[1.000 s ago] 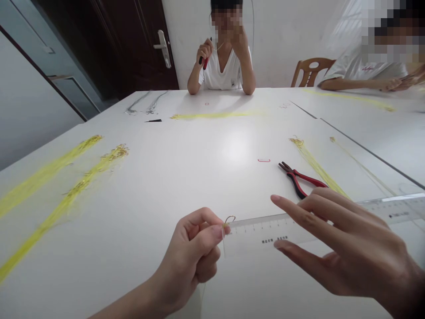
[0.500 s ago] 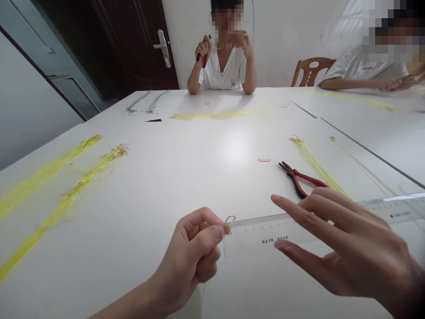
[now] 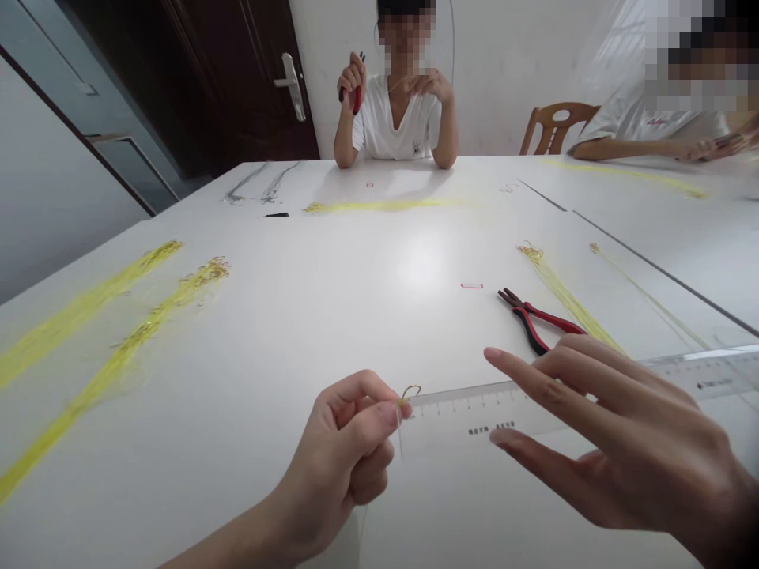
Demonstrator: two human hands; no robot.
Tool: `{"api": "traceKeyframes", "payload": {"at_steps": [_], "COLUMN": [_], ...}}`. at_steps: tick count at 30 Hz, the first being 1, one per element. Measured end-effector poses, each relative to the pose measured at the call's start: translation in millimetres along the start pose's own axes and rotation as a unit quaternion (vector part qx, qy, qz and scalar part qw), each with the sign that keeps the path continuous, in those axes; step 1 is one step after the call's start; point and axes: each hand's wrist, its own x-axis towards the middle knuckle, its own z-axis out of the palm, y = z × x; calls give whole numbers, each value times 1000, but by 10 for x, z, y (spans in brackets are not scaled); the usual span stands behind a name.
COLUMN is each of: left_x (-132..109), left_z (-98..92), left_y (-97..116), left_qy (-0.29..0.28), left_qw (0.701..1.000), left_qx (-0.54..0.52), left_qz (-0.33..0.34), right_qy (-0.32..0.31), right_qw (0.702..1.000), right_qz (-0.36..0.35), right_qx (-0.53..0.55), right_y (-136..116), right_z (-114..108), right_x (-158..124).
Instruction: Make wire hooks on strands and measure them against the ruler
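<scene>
The white table fills most of my view, and nearly everything on it lies flat and stretched out, I judge so that the fine strands do not tangle. Two long bundles of yellow thread run diagonally across the left of the frame, another bundle lies at centre right, and a fainter one crosses the far middle in front of a seated person at top centre, who holds a red-handled tool up in one hand. A second person's arm rests on the table at upper right.

Across the lower right lies a clear ruler, flat on the table, its near end just beside my left fingertips. My right hand hovers over it with fingers spread wide and gripping nothing; whether the palm touches the ruler I cannot tell. It looks placed to steady the ruler.

Just above that hand, the red and black pliers lie on the table, near but untouched.

My left hand, lower centre, pinches narrowly on a small gold hook, whose loop sticks out at the ruler's end, probably so its thin thread can be measured against the marks.
</scene>
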Motion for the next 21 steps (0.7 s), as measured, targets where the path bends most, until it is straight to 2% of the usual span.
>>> {"api": "traceKeyframes", "payload": {"at_steps": [21], "left_x": [7], "left_z": [-2], "left_y": [-6], "left_qy": [3], "left_qw": [1000], "left_qx": [1], "left_qz": [3], "right_qy": [-2], "right_qw": [1000], "right_qz": [3], "right_qx": [-2], "right_y": [-9], "right_z": [-6], "right_x": [2]}}
